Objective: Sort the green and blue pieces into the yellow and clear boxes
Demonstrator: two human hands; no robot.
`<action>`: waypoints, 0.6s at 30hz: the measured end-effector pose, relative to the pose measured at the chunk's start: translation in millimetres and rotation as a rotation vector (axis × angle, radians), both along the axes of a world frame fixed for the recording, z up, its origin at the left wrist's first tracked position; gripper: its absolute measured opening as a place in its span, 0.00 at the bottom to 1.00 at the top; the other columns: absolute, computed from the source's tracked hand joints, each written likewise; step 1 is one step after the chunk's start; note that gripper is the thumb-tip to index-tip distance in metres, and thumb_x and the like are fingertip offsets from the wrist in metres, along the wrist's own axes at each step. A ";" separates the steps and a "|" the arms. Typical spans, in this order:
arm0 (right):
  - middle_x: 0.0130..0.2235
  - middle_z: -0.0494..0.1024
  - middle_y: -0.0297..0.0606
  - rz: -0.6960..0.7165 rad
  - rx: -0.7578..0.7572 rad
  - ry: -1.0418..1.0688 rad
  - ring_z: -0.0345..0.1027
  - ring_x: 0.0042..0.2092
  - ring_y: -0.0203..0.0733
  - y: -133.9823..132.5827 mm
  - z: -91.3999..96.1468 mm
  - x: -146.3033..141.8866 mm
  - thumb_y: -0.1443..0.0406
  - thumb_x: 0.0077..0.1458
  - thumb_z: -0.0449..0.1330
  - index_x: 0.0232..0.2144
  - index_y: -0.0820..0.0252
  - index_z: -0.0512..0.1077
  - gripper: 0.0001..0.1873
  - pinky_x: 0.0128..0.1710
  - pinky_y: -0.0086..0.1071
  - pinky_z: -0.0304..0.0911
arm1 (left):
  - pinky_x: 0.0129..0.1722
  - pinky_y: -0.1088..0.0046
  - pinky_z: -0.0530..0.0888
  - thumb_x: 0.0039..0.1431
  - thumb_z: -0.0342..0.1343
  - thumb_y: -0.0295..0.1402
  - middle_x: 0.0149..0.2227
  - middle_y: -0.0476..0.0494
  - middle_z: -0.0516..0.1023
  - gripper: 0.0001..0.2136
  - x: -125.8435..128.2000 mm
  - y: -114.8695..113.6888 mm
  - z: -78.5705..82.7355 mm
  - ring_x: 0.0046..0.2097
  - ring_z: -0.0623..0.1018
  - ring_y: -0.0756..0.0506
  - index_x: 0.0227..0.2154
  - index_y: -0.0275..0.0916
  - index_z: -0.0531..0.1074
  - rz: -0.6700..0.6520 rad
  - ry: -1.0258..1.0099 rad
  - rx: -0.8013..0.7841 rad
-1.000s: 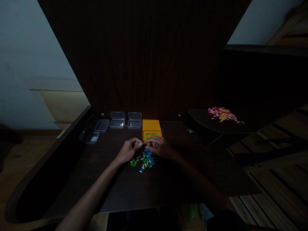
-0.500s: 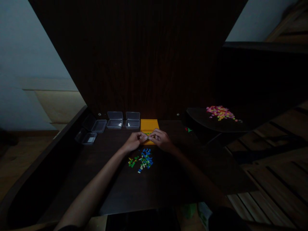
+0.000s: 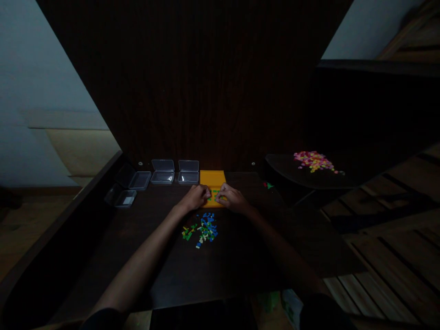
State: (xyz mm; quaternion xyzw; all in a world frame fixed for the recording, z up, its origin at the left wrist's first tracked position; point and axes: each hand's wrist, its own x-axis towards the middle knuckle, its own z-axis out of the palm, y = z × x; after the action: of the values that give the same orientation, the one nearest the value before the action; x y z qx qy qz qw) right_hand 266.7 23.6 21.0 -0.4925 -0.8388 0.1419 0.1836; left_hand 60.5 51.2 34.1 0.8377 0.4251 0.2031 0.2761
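Note:
An orange open box (image 3: 213,178) lies at the back of the dark table, with small green pieces inside it. My left hand (image 3: 195,198) rests at the box's front left edge with its fingers curled. My right hand (image 3: 232,198) is at the front right edge, fingers bent over the box. The light is too dim to make out what either hand pinches. Just in front of both hands lies a loose heap of small blue, green and pale bricks (image 3: 202,229).
Several clear plastic boxes with open lids (image 3: 163,172) stand in a row left of the orange box. A pile of pink and yellow pieces (image 3: 313,161) lies on a dark round surface at right. A small green and red piece (image 3: 268,185) lies between.
Both hands moved away from the brick heap toward the orange box and now rest at its front edge.

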 end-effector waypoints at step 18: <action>0.31 0.67 0.34 -0.177 0.229 0.268 0.63 0.34 0.37 -7.0 -6.9 7.8 0.68 0.53 0.60 0.29 0.59 0.76 0.04 0.33 0.30 0.58 | 0.46 0.72 0.72 0.49 0.54 0.17 0.39 0.39 0.79 0.11 21.5 14.0 -12.9 0.45 0.77 0.43 0.34 0.36 0.73 -0.097 0.160 0.144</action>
State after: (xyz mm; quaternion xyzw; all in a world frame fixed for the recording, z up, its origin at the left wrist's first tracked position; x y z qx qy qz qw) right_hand 274.5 16.5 14.1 -0.5170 -0.7708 0.0930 0.3603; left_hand 82.0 65.2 21.2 0.8885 0.3892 0.1520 0.1899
